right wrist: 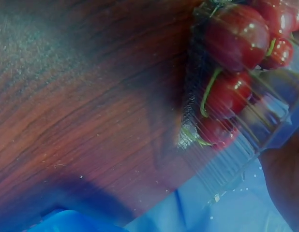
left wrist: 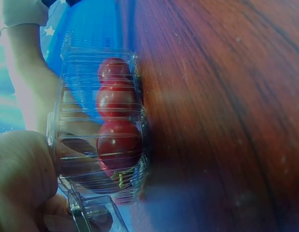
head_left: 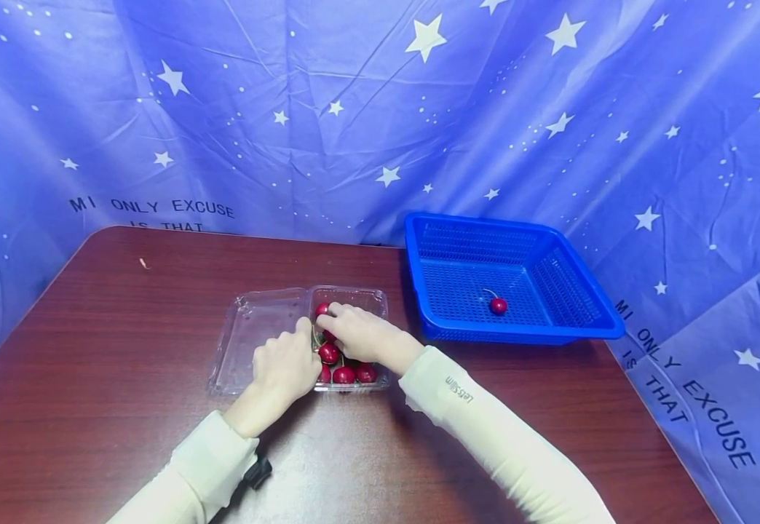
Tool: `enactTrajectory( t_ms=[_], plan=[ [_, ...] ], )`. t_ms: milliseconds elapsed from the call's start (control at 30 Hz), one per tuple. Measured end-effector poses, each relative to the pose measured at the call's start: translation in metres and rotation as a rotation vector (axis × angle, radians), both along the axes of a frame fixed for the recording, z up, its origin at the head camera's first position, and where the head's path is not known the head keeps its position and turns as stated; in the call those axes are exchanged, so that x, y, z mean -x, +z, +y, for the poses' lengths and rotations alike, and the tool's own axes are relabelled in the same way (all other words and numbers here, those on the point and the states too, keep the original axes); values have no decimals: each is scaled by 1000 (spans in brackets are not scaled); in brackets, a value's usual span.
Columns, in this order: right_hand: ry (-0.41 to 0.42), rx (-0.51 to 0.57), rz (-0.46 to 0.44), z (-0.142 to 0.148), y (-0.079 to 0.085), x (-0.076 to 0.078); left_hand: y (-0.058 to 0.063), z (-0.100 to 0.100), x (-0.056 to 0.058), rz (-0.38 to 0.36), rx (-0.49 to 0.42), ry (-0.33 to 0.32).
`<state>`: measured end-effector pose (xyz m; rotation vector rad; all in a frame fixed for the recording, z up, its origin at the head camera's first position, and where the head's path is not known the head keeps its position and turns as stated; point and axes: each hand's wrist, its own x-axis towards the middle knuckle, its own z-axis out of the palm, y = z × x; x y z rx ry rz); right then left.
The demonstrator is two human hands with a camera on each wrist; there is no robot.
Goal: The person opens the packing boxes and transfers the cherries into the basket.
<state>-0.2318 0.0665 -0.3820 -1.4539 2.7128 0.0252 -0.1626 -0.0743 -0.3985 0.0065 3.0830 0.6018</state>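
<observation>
A clear plastic clamshell box [head_left: 351,293] lies on the table with its lid [head_left: 258,331] folded out to the left. Several red cherries [head_left: 343,375] with green stems fill its right half; in both wrist views they show through the ribbed walls. My left hand [head_left: 286,364] grips the box near the hinge, with fingers around the edge in the left wrist view. From the right, my right hand [head_left: 357,331] reaches over the box wall, its fingers curled down on a cherry among the others. Its fingertips are partly hidden.
A blue plastic basket [head_left: 419,291] stands at the back right with one stemmed cherry [head_left: 498,306] in it. A small pale scrap [head_left: 144,263] lies at the back left of the brown table [head_left: 124,349]. A blue star-patterned cloth [head_left: 327,145] hangs behind.
</observation>
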Motion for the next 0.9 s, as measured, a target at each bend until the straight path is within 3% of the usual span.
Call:
enactTrajectory(
  t_ms=[267, 567, 900],
  plan=[
    [-10, -17, -9, 0, -2, 0, 0, 0, 0, 13, -5, -1],
    [34, -10, 17, 3, -11, 1, -1, 0, -2, 38, -7, -5],
    [22, 3, 28, 4, -12, 0, 0, 0, -1, 22, -6, -2]
  ],
)
